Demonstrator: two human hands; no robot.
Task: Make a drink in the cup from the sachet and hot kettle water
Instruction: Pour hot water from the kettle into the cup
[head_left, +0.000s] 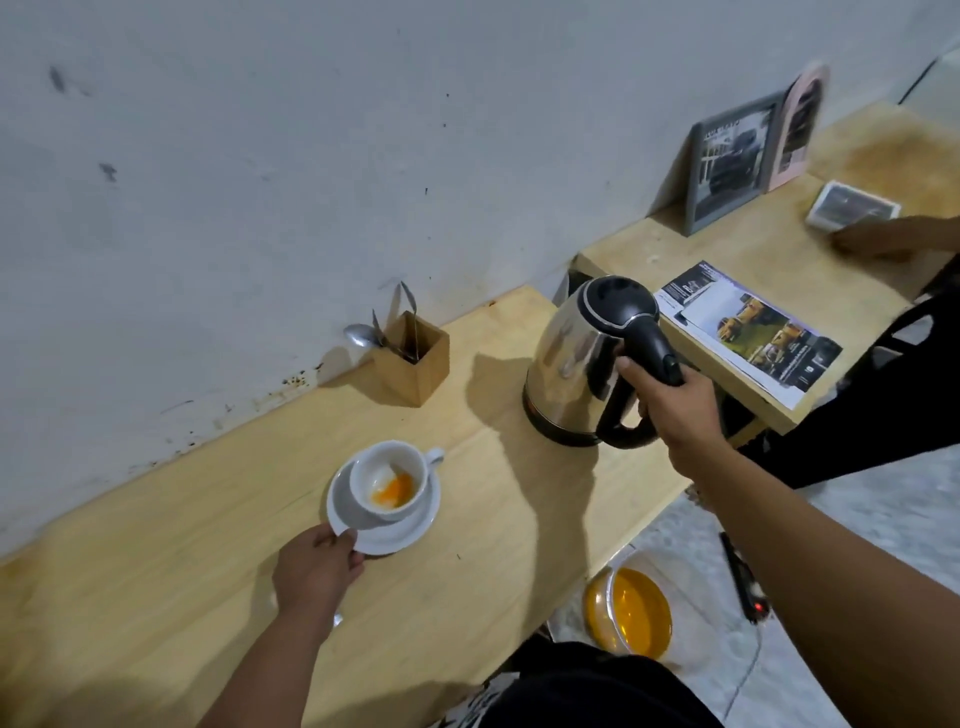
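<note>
A white cup (387, 480) stands on a white saucer (410, 530) on the wooden counter, with orange powder lying in its bottom. My left hand (317, 569) pinches the near left rim of the saucer. To the right stands a steel kettle (574, 371) with a black lid and black handle. My right hand (670, 402) is wrapped around that handle. The kettle looks upright, resting on or just above the counter. No sachet shows in view.
A wooden box (413, 366) holding spoons stands by the wall behind the cup. A higher shelf at right carries a magazine (748, 330), picture frames (727, 166) and another person's hand (883, 239). An orange-filled bowl (631, 610) and a power strip (743, 582) lie on the floor.
</note>
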